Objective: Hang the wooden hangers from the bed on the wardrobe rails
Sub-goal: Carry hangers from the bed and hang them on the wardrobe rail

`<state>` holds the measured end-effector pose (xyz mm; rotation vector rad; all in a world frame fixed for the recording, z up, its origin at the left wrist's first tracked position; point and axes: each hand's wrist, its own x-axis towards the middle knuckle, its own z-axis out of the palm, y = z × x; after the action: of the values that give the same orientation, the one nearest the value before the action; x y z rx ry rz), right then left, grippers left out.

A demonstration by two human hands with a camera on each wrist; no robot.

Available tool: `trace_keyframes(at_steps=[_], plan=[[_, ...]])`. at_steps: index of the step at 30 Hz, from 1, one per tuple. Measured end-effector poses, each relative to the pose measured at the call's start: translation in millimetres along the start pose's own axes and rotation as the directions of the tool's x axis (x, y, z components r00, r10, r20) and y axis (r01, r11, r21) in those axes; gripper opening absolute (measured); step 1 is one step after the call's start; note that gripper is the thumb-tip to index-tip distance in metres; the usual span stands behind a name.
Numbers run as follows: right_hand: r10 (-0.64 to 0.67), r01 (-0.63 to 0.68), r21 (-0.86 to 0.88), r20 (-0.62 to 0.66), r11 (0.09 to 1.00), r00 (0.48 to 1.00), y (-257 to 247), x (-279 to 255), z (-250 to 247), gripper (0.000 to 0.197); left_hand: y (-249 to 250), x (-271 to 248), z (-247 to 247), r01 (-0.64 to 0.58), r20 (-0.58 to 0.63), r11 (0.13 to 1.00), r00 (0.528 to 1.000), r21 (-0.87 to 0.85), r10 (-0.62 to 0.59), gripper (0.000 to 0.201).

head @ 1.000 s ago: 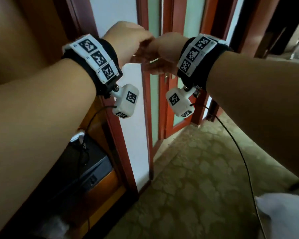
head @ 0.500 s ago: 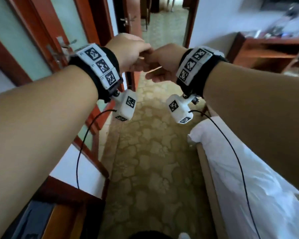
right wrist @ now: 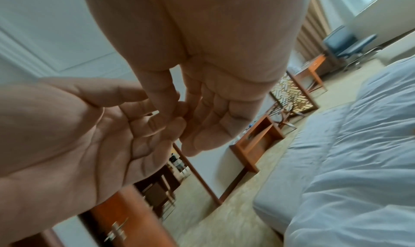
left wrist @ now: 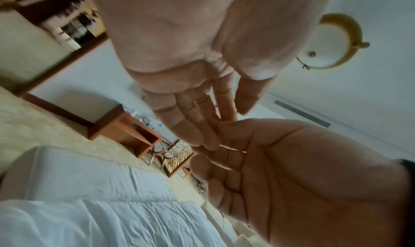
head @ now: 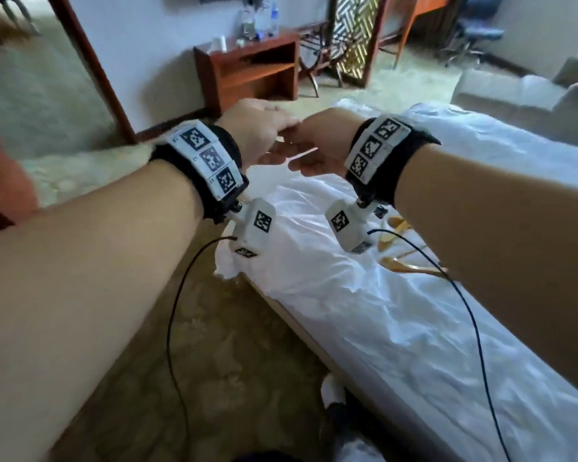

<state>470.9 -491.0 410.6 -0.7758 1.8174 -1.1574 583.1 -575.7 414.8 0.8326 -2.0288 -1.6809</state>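
We see two empty hands, left hand (head: pixel 257 128) and right hand (head: pixel 317 141), fingers loose, fingertips touching; below the right hand, hangers (head: pixel 401 248) on the bed (head: pixel 414 328), partly hidden, uncountable.

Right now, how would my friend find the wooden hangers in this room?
Look for the bed with its crumpled white sheet. The hangers lie in a small pile on top of it, just below the right hand and partly hidden by that arm. They are the only golden-brown wooden things on the white sheet.
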Motion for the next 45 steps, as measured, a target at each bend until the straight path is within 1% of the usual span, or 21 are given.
trace_keyframes(at_steps=[2, 5, 9, 13, 16, 18, 21, 24, 29, 33, 35, 37, 39, 40, 42, 43, 45], plan=[[0.014, -0.012, 0.031, -0.069, 0.999, 0.997, 14, 17, -52, 0.012, 5, 41, 41, -0.006, 0.063, 1.000, 0.998, 0.030, 0.004, 0.011], [0.026, -0.014, 0.087, -0.144, 0.996, 0.989, 40, 49, -127, 0.025, 7, 108, 102, 0.010, 0.126, 0.998, 0.992, 0.065, -0.018, 0.013], [0.123, -0.090, 0.152, -0.221, 0.984, 0.968, 83, 91, -226, 0.026, 3, 195, 191, 0.064, 0.213, 0.993, 0.973, 0.098, -0.084, 0.010], [0.260, -0.191, 0.227, -0.334, 0.955, 0.906, 130, 125, -312, 0.025, -8, 261, 265, 0.133, 0.284, 0.985, 0.945, 0.110, -0.159, 0.012], [0.345, -0.249, 0.284, -0.372, 0.926, 0.862, 162, 139, -361, 0.023, -16, 296, 310, 0.161, 0.340, 0.977, 0.919, 0.137, -0.200, 0.016], [0.373, -0.257, 0.319, -0.391, 0.912, 0.841, 184, 147, -386, 0.021, -22, 315, 335, 0.183, 0.361, 0.971, 0.905, 0.152, -0.227, 0.014], [0.423, -0.284, 0.357, -0.411, 0.890, 0.808, 216, 159, -414, 0.019, -36, 342, 366, 0.205, 0.398, 0.964, 0.881, 0.171, -0.258, 0.012], [0.485, -0.319, 0.413, -0.401, 0.853, 0.777, 243, 173, -431, 0.017, -51, 363, 387, 0.217, 0.433, 0.958, 0.857, 0.187, -0.278, 0.012], [0.546, -0.345, 0.474, -0.397, 0.810, 0.737, 278, 205, -453, 0.022, -76, 405, 412, 0.252, 0.453, 0.941, 0.827, 0.228, -0.331, 0.015], [0.603, -0.371, 0.529, -0.378, 0.763, 0.703, 303, 231, -463, 0.025, -107, 436, 434, 0.301, 0.481, 0.916, 0.782, 0.266, -0.397, 0.015], [0.633, -0.393, 0.541, -0.378, 0.743, 0.676, 320, 238, -468, 0.021, -125, 448, 449, 0.348, 0.484, 0.898, 0.757, 0.269, -0.439, 0.014], [0.678, -0.424, 0.563, -0.381, 0.710, 0.629, 341, 240, -475, 0.016, -143, 455, 468, 0.387, 0.499, 0.880, 0.725, 0.277, -0.475, 0.013], [0.725, -0.448, 0.588, -0.408, 0.674, 0.555, 365, 236, -482, 0.010, -161, 456, 488, 0.411, 0.515, 0.862, 0.691, 0.297, -0.508, 0.012], [0.750, -0.471, 0.592, -0.425, 0.654, 0.507, 380, 231, -487, 0.008, -170, 455, 500, 0.425, 0.526, 0.852, 0.670, 0.307, -0.524, 0.011], [0.800, -0.545, 0.587, -0.457, 0.599, 0.388, 410, 215, -496, 0.013, -190, 450, 524, 0.441, 0.551, 0.831, 0.623, 0.339, -0.555, 0.009], [0.821, -0.573, 0.591, -0.449, 0.568, 0.351, 425, 204, -497, 0.015, -200, 445, 535, 0.442, 0.562, 0.817, 0.594, 0.371, -0.576, 0.009], [0.857, -0.588, 0.623, -0.384, 0.516, 0.345, 453, 182, -494, 0.020, -221, 433, 555, 0.453, 0.581, 0.775, 0.515, 0.440, -0.631, 0.010]])
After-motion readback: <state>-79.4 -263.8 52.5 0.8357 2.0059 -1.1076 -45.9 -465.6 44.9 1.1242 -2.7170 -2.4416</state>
